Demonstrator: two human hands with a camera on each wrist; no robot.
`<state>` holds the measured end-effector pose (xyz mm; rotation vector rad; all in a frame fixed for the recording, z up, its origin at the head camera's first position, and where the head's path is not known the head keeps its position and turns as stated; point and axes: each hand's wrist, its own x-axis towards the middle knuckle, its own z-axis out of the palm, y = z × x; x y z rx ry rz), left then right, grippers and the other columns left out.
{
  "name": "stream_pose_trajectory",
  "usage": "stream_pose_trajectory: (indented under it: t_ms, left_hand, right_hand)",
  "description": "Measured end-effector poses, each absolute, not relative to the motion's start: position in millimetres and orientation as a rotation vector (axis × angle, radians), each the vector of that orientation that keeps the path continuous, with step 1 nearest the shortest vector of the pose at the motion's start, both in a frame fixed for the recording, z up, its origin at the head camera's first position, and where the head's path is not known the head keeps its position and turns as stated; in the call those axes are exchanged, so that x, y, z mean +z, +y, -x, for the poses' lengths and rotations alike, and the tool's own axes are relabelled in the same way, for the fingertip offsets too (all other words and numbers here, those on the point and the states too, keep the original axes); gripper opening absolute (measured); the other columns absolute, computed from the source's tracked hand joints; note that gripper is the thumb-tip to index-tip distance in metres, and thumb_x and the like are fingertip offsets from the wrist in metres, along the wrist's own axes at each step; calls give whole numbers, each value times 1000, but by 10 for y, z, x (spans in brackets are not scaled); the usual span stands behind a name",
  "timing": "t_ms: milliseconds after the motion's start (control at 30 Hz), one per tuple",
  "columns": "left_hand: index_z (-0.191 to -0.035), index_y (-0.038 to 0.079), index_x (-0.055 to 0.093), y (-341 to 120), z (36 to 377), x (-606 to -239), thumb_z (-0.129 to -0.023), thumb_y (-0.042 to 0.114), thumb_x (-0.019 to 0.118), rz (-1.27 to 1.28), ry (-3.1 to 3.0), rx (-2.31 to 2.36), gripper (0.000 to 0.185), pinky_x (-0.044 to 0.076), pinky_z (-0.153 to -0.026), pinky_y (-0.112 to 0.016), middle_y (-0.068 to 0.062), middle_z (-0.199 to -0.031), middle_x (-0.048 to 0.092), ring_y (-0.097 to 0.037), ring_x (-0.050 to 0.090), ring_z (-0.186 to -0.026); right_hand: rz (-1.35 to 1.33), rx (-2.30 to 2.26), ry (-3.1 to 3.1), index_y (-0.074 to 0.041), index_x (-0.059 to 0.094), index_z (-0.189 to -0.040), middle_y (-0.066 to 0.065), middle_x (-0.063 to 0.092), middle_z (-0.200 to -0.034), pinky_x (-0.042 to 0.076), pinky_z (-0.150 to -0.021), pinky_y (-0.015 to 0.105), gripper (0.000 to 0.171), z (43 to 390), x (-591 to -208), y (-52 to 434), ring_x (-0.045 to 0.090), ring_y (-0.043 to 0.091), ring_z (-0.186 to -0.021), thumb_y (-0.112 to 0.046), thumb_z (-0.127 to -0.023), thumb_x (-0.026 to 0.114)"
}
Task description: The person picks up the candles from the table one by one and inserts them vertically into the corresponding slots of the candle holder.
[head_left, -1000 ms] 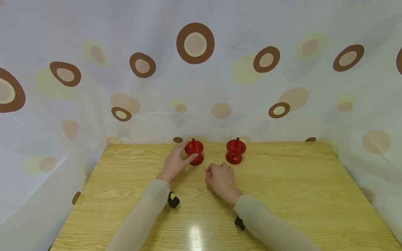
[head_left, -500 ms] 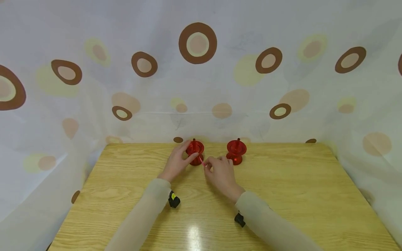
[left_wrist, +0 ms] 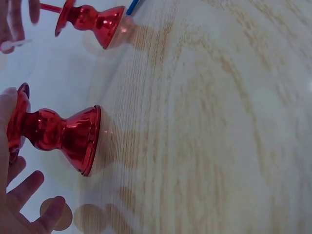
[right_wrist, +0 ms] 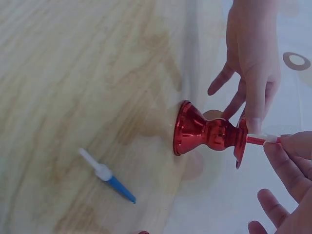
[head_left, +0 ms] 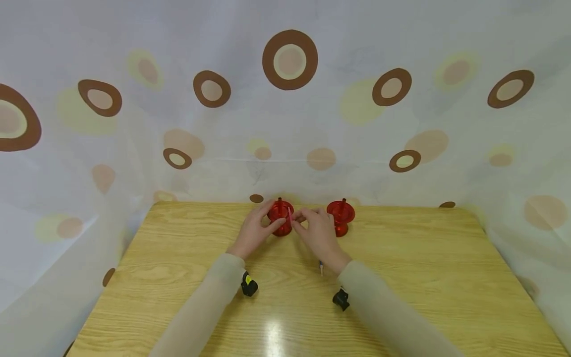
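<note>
L hand (head_left: 254, 232) curled around the near red holder (head_left: 280, 223) at the table's (head_left: 178, 277) far edge, steadying it. R hand (head_left: 317, 233) pinched a thin red stick (right_wrist: 258, 140) at its top. 2nd holder (head_left: 341, 217) stood just beside; blue stick (right_wrist: 108, 176) lay on the wood.

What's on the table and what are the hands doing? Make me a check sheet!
Surface: wooden table, bare grain, a glare spot near the front.
Job's things: left red holder and right red holder stand upright; a thin red stick at the left holder's top.
Clutter: blue-and-white stick lying flat.
Hands: left hand steadies the left red holder; right hand pinches the thin red stick.
Cables: nothing seen.
Surroundings: spotted curtain behind and beside.
</note>
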<state>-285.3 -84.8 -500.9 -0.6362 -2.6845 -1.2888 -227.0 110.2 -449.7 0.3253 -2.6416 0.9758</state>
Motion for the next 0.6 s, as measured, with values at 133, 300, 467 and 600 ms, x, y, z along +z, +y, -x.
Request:
stream_pose_trajectory:
  t_ms: [133,300,467,600]
  left_hand:
    - [-154,3,50,-848,2863,-4996,-99,37,73,630,-2691,-1298,68,35,-120,-53,-16,-158,48,-37,42,-148]
    - [-153,5,51,-847,2878,-4996,-98,36,74,638,-2688,-1304,67,36,-120,-51,-14,-158,49,-35,44,-147]
    - [-152,4,53,-851,2874,-4990,-98,34,75,653,-2662,-1316,66,37,-119,-52,-15,-156,51,-36,46,-145]
    - [-151,6,54,-857,2872,-5003,-97,34,76,647,-2644,-1341,64,39,-118,-51,-13,-155,53,-34,48,-144]
  right_hand:
    - [-320,1006,-2632,-10,77,-100,6,77,-96,39,-103,62,8,2355,-4431,1097,61,37,-111,-16,-95,78]
    - [-312,1021,-2632,-9,77,-103,7,78,-97,38,-108,63,11,2441,-4329,1073,61,37,-112,-17,-96,77]
    - [-325,1042,-2606,-9,77,-104,7,78,-98,40,-107,62,11,2498,-4245,1034,61,36,-113,-17,-97,76]
    - [-339,1065,-2584,-9,77,-105,8,78,-99,40,-107,63,11,2552,-4209,1009,61,36,-115,-18,-98,75]
